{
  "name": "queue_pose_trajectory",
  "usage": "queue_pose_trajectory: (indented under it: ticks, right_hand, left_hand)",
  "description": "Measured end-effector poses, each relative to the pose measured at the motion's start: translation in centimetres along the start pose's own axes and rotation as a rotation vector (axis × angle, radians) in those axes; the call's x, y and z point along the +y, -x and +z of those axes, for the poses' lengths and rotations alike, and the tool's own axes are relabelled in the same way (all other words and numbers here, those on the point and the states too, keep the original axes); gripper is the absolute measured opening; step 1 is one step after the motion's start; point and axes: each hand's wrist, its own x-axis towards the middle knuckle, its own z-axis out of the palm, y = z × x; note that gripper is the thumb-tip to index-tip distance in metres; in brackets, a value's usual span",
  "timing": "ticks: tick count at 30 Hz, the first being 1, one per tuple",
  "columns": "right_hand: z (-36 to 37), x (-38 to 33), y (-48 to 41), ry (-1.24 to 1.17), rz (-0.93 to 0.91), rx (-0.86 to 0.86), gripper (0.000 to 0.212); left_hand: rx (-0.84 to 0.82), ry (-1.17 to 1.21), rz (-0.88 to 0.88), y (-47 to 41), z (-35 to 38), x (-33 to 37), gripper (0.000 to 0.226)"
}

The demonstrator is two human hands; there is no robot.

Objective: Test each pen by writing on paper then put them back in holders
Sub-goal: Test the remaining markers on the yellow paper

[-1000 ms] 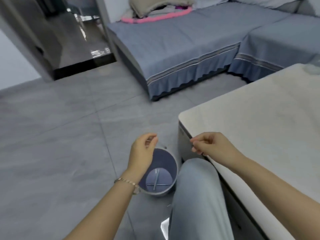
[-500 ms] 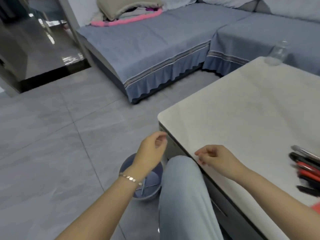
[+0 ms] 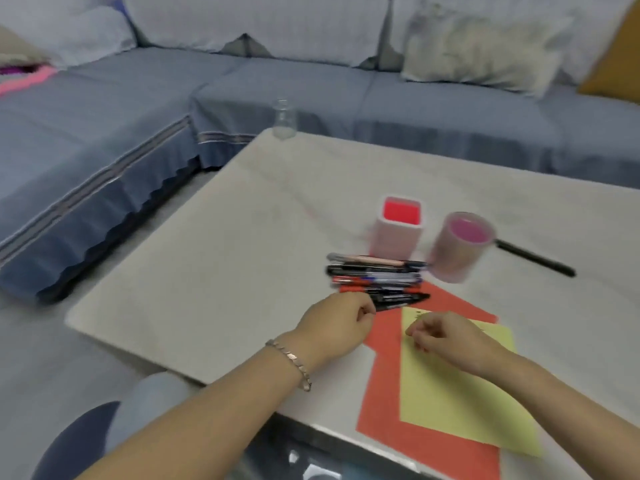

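Several pens (image 3: 377, 278) beside the square holder (image 3: 398, 239) carry unreadably blurred labels.

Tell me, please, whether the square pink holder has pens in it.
Empty: the square pink holder shows only its red inside; the pens lie on the table.

pen row (image 3: 375, 277) before left holder (image 3: 398, 233) | right holder (image 3: 457, 247) beside | lone pen (image 3: 535, 259) seemingly right of it | papers (image 3: 450, 386) nearest
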Motion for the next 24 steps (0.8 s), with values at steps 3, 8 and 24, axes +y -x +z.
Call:
queue_pose_trajectory:
  ticks: [3, 8, 24]
  right_hand:
    - [-3.0, 4.4, 1.3, 0.057, 0.095, 0.071, 0.016]
    - [-7.5, 10.2, 1.2, 0.171, 0.232, 0.191, 0.018]
    - [-15.3, 21.1, -7.5, 0.520, 0.428, 0.519, 0.026]
  left_hand:
    - [-0.050, -0.020, 0.048, -2.7, 2.3, 2.7, 0.020]
    - [-0.081, -0.067, 0.077, -5.5, 4.9, 5.2, 0.021]
    - [-0.056, 0.014, 0.053, -10.5, 7.4, 6.3, 0.016]
